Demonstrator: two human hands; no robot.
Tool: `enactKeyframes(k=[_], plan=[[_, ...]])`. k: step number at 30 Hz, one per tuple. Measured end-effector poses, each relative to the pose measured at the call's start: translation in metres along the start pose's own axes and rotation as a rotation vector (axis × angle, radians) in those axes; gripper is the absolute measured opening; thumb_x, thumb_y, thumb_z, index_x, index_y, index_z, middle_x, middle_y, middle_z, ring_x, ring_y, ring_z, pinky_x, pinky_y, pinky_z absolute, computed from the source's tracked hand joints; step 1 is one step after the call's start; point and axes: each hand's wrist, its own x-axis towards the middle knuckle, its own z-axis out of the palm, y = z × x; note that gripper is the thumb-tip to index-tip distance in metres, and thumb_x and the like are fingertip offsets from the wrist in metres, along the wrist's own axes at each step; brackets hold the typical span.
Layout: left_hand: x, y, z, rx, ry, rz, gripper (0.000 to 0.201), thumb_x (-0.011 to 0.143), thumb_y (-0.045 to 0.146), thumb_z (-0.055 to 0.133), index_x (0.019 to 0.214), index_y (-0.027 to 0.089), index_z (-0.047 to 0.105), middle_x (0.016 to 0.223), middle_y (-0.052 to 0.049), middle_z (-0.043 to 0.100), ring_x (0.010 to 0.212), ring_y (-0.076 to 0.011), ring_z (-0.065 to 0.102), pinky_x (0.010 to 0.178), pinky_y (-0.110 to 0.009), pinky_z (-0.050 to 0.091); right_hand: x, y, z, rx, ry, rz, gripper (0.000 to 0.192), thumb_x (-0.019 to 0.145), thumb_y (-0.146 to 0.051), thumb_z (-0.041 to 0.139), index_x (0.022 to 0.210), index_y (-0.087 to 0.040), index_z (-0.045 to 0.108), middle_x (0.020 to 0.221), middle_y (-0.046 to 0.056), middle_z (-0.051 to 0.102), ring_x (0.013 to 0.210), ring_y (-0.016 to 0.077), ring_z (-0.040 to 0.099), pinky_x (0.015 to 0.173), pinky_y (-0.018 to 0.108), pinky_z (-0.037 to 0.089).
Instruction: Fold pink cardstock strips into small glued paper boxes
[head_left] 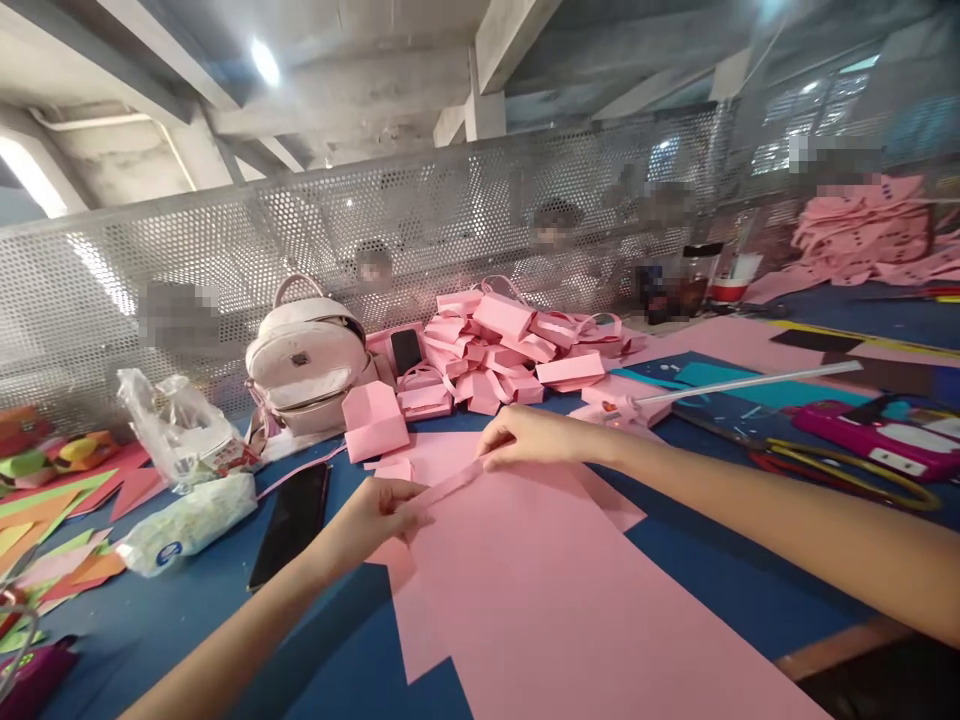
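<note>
A narrow pink paper strip stretches between my two hands above large pink paper sheets. My left hand pinches its near left end. At the far right end, my right hand pinches it between thumb and fingers. Just beyond my hands stands a folded pink paper piece. To the right of my right hand lies a pink glue gun with a long white glue stick in it. Behind is a heap of folded pink paper bags.
A black phone and a wipes pack lie left. Behind them stand a pale backpack and a perforated metal screen. Yellow-handled scissors and a magenta power strip lie right. People sit beyond the screen.
</note>
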Motion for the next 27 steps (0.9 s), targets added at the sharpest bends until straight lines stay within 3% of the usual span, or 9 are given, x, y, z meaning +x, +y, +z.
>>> enactKeyframes(k=[6,11,13,15,18,23,27], plan=[[-0.025,0.014,0.017,-0.139,-0.016,-0.037,0.037,0.073,0.040,0.078,0.096,0.011,0.075,0.074,-0.004,0.068,0.070,-0.0159,0.062,0.068,-0.026,0.051,-0.004,-0.014,-0.006,-0.039,-0.018,-0.030,0.023,0.077,-0.030,0.067,0.089,-0.014,0.080,0.083,0.004,0.077,0.077,0.0179,0.067,0.067,0.022,0.043],[-0.027,0.018,0.027,-0.201,-0.135,-0.041,0.046,0.073,0.047,0.077,0.102,0.011,0.070,0.086,-0.006,0.068,0.079,-0.0200,0.064,0.077,-0.032,0.051,-0.003,-0.035,-0.006,-0.121,-0.081,0.001,0.021,0.074,-0.026,0.069,0.088,-0.017,0.081,0.080,0.003,0.077,0.071,0.0164,0.066,0.057,0.021,0.039],[-0.023,0.017,0.030,-0.143,-0.133,-0.033,0.046,0.081,0.057,0.066,0.088,0.011,0.067,0.075,-0.002,0.060,0.069,-0.0151,0.057,0.067,-0.027,0.047,0.000,-0.043,-0.004,-0.152,-0.124,-0.013,0.020,0.075,-0.026,0.068,0.088,-0.018,0.081,0.077,0.002,0.077,0.067,0.0149,0.065,0.054,0.021,0.037],[-0.017,0.016,0.032,-0.009,-0.067,-0.035,0.053,0.085,0.064,0.055,0.069,0.014,0.057,0.060,0.004,0.042,0.055,-0.0090,0.039,0.053,-0.022,0.032,0.004,-0.049,0.000,-0.165,-0.153,-0.042,0.019,0.075,-0.026,0.069,0.086,-0.017,0.082,0.074,0.002,0.077,0.064,0.0135,0.063,0.053,0.020,0.036],[-0.012,0.015,0.035,0.167,-0.004,-0.040,0.057,0.087,0.068,0.046,0.060,0.019,0.037,0.057,0.007,0.023,0.053,-0.0084,0.019,0.049,-0.026,0.016,0.010,-0.056,0.010,-0.170,-0.187,-0.088,0.019,0.078,-0.030,0.069,0.084,-0.017,0.082,0.075,0.002,0.077,0.064,0.0123,0.062,0.052,0.020,0.034],[-0.018,0.017,0.036,0.297,0.026,-0.006,0.052,0.093,0.061,0.039,0.061,0.020,0.031,0.059,0.006,0.023,0.057,-0.0103,0.022,0.052,-0.028,0.018,0.012,-0.058,0.014,-0.199,-0.187,-0.089,0.022,0.078,-0.037,0.071,0.083,-0.019,0.082,0.071,0.000,0.076,0.061,0.0107,0.059,0.048,0.020,0.030],[-0.031,0.020,0.029,0.326,0.033,0.014,0.048,0.096,0.054,0.038,0.062,0.020,0.032,0.061,0.006,0.025,0.059,-0.0111,0.025,0.055,-0.027,0.022,0.009,-0.046,0.002,-0.081,-0.205,-0.074,0.026,0.077,-0.039,0.071,0.081,-0.016,0.082,0.072,0.002,0.076,0.065,0.0127,0.062,0.055,0.020,0.037]])
